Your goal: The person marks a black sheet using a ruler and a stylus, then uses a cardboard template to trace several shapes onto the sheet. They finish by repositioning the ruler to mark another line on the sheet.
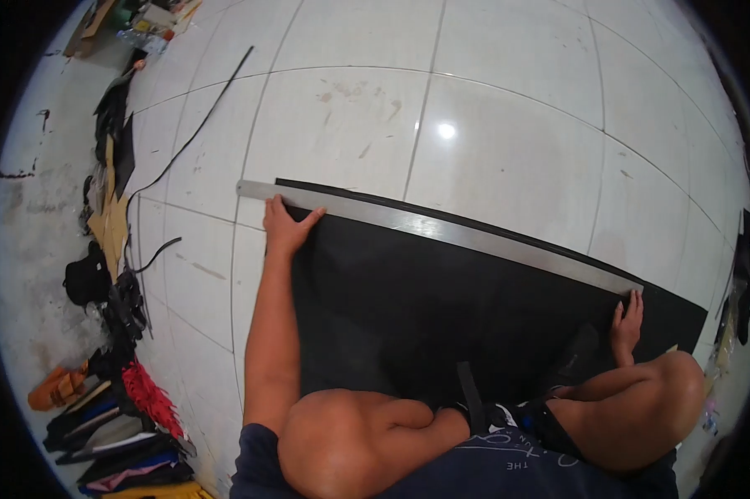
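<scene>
A long metal ruler (441, 229) lies slantwise over a large black sheet (367, 291), close to its far edge. A narrow black strip of the sheet shows beyond the ruler. My left hand (288, 231) touches the ruler near its left end, thumb and fingers spread apart. At the other end, the fingertips of my right hand (627, 326) touch the ruler's near edge, fingers stretched out. The ruler's left tip sticks out past the sheet onto the tiles. My legs and shirt hide the near part of the sheet.
The floor (508, 125) is white tile. A thin black strip (200, 125) curves across it at the left. Along the left side lie dark scraps, a red fringed piece (150, 399) and a stack of folded materials (125, 441). More scraps (728, 324) lie at the right edge.
</scene>
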### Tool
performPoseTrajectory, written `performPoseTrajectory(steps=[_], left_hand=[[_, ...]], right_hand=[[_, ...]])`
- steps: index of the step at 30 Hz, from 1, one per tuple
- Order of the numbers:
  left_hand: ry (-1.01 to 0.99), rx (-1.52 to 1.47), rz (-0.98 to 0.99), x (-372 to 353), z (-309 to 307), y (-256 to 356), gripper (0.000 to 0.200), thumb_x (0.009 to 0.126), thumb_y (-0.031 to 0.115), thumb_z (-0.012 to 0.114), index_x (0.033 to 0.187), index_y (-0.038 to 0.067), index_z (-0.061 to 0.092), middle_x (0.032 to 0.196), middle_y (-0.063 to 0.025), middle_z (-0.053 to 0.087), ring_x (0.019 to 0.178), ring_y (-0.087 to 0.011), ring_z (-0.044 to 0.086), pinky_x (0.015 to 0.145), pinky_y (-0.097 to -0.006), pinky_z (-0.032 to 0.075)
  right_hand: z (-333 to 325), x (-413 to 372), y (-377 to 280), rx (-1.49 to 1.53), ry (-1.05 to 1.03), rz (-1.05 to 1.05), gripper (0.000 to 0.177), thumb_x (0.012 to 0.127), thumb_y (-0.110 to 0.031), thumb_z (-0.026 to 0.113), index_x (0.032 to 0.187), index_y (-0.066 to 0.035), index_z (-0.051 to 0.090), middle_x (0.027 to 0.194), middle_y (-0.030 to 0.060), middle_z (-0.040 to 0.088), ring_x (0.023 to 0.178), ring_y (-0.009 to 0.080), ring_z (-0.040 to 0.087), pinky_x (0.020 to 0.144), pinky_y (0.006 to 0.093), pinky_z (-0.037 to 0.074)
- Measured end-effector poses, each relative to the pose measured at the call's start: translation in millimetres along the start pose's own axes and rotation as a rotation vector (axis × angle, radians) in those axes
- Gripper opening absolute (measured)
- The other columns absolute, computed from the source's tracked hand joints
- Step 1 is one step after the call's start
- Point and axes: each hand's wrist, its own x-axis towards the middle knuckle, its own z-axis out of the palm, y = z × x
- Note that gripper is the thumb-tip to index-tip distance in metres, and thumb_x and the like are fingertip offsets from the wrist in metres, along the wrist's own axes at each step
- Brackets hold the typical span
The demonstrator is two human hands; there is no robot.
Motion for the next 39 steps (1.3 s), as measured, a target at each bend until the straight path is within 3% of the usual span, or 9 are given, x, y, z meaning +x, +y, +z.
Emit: performPoseTrajectory(steps=[5, 8, 13, 17, 26, 31, 33, 36, 39], left_hand=[[-0.061, -0.008, 0.071, 12, 3, -2, 0.114, 0.065, 0.072, 0.081, 0.130, -0.014, 0.046, 0.131, -0.0301, 0.051, 0.126, -0.0423, 0.049, 0.108, -0.0481, 0.040], [-0.120, 0.020, 0.094, 20, 2, -5, 0.112, 0.063, 0.066, 0.086, 0.130, -0.014, 0.044, 0.129, -0.0290, 0.051, 0.123, -0.0406, 0.052, 0.105, -0.0471, 0.042], [-0.262, 0.160, -0.082, 28, 0, -4, 0.140, 0.065, 0.071, 0.081, 0.152, -0.016, 0.015, 0.159, -0.0355, 0.017, 0.152, -0.0439, 0.015, 0.124, -0.0468, 0.019], [-0.286, 0.159, -0.093, 35, 2, -7, 0.140, 0.063, 0.069, 0.083, 0.151, -0.016, 0.016, 0.159, -0.0366, 0.015, 0.151, -0.0451, 0.014, 0.123, -0.0472, 0.020], [-0.201, 0.148, -0.067, 39, 12, -17, 0.139, 0.060, 0.069, 0.085, 0.149, -0.017, 0.021, 0.149, -0.0351, 0.031, 0.142, -0.0453, 0.032, 0.118, -0.0476, 0.032], [-0.277, 0.134, -0.077, 42, 2, -5, 0.127, 0.055, 0.069, 0.088, 0.134, -0.017, 0.039, 0.139, -0.0331, 0.044, 0.131, -0.0435, 0.046, 0.109, -0.0480, 0.041], [-0.245, 0.137, -0.059, 39, 1, -3, 0.127, 0.053, 0.072, 0.087, 0.131, -0.017, 0.043, 0.136, -0.0334, 0.048, 0.129, -0.0434, 0.048, 0.109, -0.0483, 0.042], [-0.255, 0.146, -0.020, 42, 12, -11, 0.136, 0.050, 0.080, 0.083, 0.133, -0.020, 0.041, 0.139, -0.0362, 0.045, 0.133, -0.0454, 0.045, 0.113, -0.0486, 0.037], [-0.287, 0.159, -0.115, 30, 2, 6, 0.148, 0.050, 0.079, 0.084, 0.144, -0.019, 0.025, 0.154, -0.0395, 0.024, 0.146, -0.0471, 0.027, 0.119, -0.0505, 0.030]], right_hand=[[-10, 0, -6, -0.005, -0.016, 0.015, 0.051, 0.097, -0.027, 0.058, 0.143, -0.006, 0.050, 0.151, 0.0170, 0.046, 0.141, 0.0351, 0.041, 0.116, 0.0435, 0.034], [-19, 0, -21, -0.021, -0.009, 0.046, 0.051, 0.097, -0.029, 0.057, 0.142, -0.007, 0.050, 0.149, 0.0164, 0.047, 0.139, 0.0348, 0.043, 0.114, 0.0443, 0.038], [-21, -3, -26, 0.062, 0.051, 0.033, 0.052, 0.097, -0.030, 0.058, 0.142, -0.006, 0.050, 0.147, 0.0158, 0.047, 0.137, 0.0349, 0.045, 0.107, 0.0442, 0.045], [-24, -2, -28, 0.052, 0.042, 0.052, 0.050, 0.097, -0.030, 0.060, 0.140, -0.007, 0.053, 0.147, 0.0145, 0.048, 0.135, 0.0346, 0.047, 0.106, 0.0433, 0.046], [-23, -3, -26, 0.086, 0.104, 0.039, 0.046, 0.094, -0.030, 0.064, 0.134, -0.009, 0.059, 0.141, 0.0130, 0.053, 0.130, 0.0342, 0.051, 0.104, 0.0438, 0.047], [-42, 21, -15, 0.164, -0.004, 0.073, 0.037, 0.089, -0.030, 0.069, 0.119, -0.008, 0.065, 0.136, 0.0129, 0.056, 0.128, 0.0341, 0.052, 0.103, 0.0442, 0.047], [-66, 47, -15, -0.068, 0.137, -0.035, 0.033, 0.084, -0.028, 0.072, 0.112, -0.010, 0.066, 0.136, 0.0130, 0.056, 0.125, 0.0351, 0.054, 0.105, 0.0450, 0.045], [-94, 128, -26, 0.085, 0.191, -0.207, 0.019, 0.093, -0.017, 0.063, 0.106, -0.003, 0.065, 0.118, 0.0177, 0.059, 0.112, 0.0362, 0.057, 0.096, 0.0451, 0.046], [-148, 191, -140, 0.290, 0.025, -0.489, 0.023, 0.102, -0.020, 0.053, 0.102, -0.001, 0.065, 0.108, 0.0179, 0.059, 0.102, 0.0358, 0.058, 0.089, 0.0423, 0.047]])
